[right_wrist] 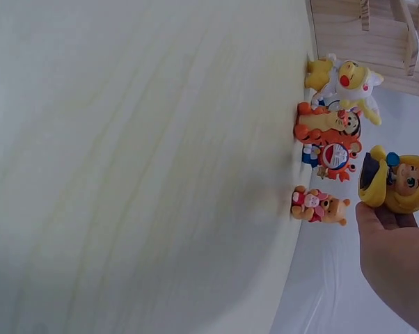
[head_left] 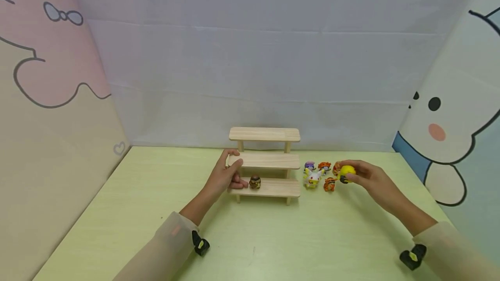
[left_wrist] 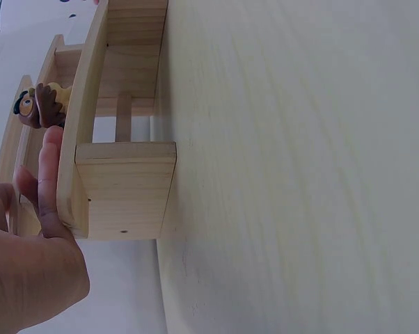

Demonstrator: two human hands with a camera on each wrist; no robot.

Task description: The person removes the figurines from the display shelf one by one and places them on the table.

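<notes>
A three-tier wooden display stand (head_left: 264, 160) stands near the back of the table. My left hand (head_left: 224, 176) holds its left end, thumb and forefinger about the middle tier, while the lower fingers (left_wrist: 49, 163) lie along the bottom tier. Close to those fingertips, a brown owl figurine (head_left: 255, 181) sits on the bottom tier. To the right, my right hand (head_left: 373, 181) pinches a yellow-haired figurine (right_wrist: 397, 179) raised off the table. Beside it stand several small figurines: a white-and-yellow one (head_left: 312, 178), a tiger (right_wrist: 324, 126) and a bear (right_wrist: 321, 205) among them.
A purple-topped figurine (head_left: 310, 166) and a red-orange one (head_left: 324, 167) stand at the rear of the group, right of the display stand. Behind the pale table (head_left: 273, 237) hangs a white sheet (head_left: 250, 64). Cartoon-printed panels (head_left: 449, 112) flank both sides.
</notes>
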